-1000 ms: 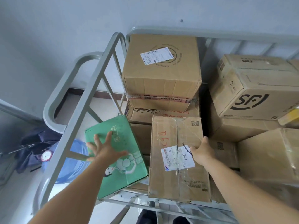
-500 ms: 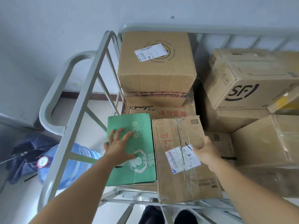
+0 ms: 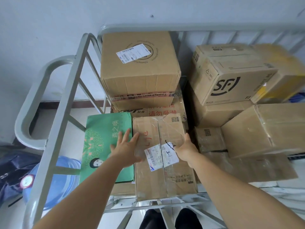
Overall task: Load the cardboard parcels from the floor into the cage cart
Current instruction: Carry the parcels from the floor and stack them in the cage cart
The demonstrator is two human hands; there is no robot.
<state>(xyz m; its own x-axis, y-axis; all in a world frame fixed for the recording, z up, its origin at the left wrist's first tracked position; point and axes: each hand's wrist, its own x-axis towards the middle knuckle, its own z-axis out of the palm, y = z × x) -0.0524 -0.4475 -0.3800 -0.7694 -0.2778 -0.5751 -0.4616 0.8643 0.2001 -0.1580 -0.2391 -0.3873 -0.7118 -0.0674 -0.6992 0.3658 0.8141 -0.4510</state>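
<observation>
Green parcel (image 3: 105, 146) sits snug against the cage cart (image 3: 66, 103) rail. Left hand (image 3: 126, 150), fingers spread flat, bridges it and the taped parcel (image 3: 162, 169); right hand (image 3: 186, 148) grips that one's edge. Looks like squaring up, then probably letting go for another.

Single head view, steeply down, close over cage cart (image 3: 54, 123)

The flat parcel (image 3: 105, 142) is green with pale floral print; the taped carton (image 3: 163, 172) beside it is plain brown with red scrawl; the cage cart (image 3: 66, 103) grey; the water jug (image 3: 49, 184) blue.
</observation>
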